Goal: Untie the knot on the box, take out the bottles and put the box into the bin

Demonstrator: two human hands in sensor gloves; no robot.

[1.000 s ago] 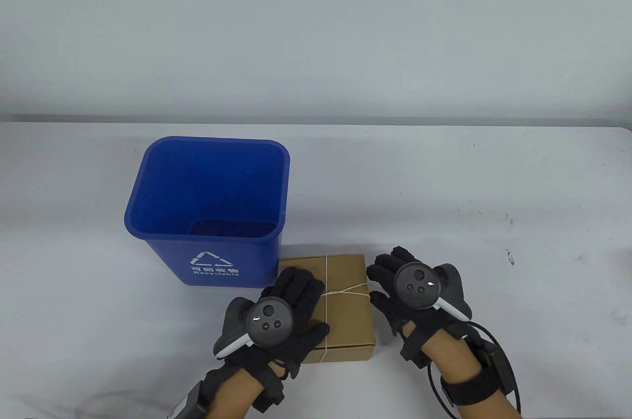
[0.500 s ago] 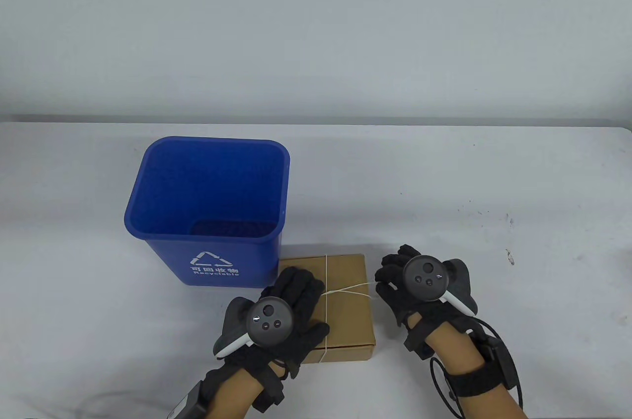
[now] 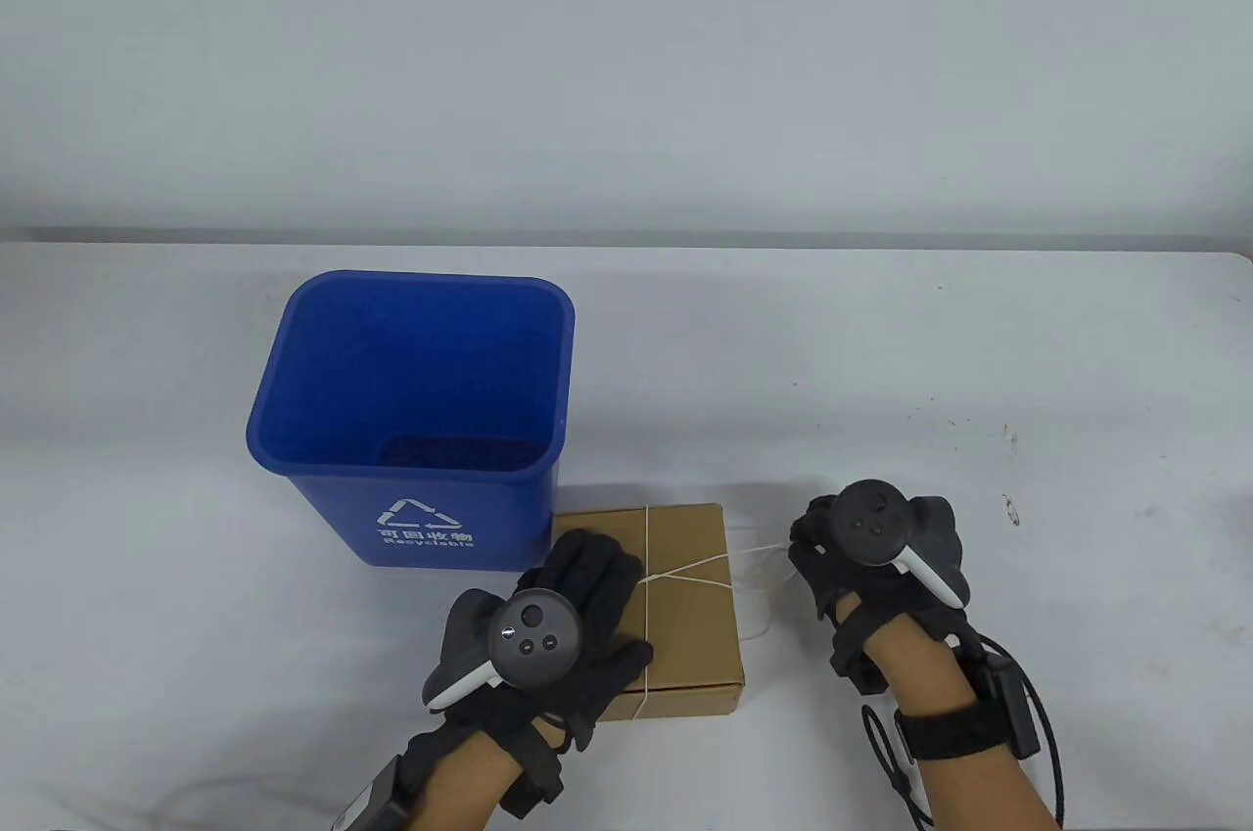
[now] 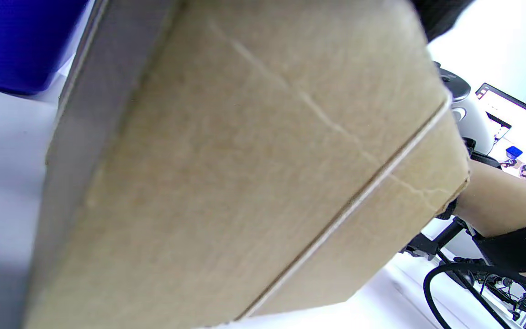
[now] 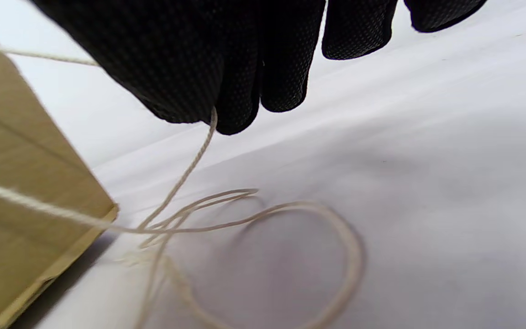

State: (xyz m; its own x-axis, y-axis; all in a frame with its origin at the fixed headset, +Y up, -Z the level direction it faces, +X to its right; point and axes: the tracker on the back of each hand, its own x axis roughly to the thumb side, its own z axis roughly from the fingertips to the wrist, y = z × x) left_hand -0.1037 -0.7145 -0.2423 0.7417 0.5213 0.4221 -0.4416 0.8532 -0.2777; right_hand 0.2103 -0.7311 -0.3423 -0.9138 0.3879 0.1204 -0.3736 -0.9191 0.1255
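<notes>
A brown cardboard box (image 3: 685, 621) tied with white string (image 3: 754, 559) lies on the table just in front of the blue recycling bin (image 3: 411, 381). My left hand (image 3: 592, 577) lies flat on the box's left half, fingers straight. My right hand (image 3: 808, 542) is to the right of the box and pinches the string. In the right wrist view the string (image 5: 199, 151) runs down from my fingertips (image 5: 235, 114) and loops loosely on the table beside the box (image 5: 21, 205). The box (image 4: 244, 173) fills the left wrist view. No bottles show.
The bin's opening shows nothing inside but its dark bottom. The white table (image 3: 979, 361) stretches to the right and behind the box. A black cable (image 3: 1047, 733) trails from my right wrist. The bin (image 4: 16, 41) is close on the box's left.
My right hand has drawn away to the right of the box, pulling string out with it; loose string now trails between box and hand. My left hand and the box have stayed put.
</notes>
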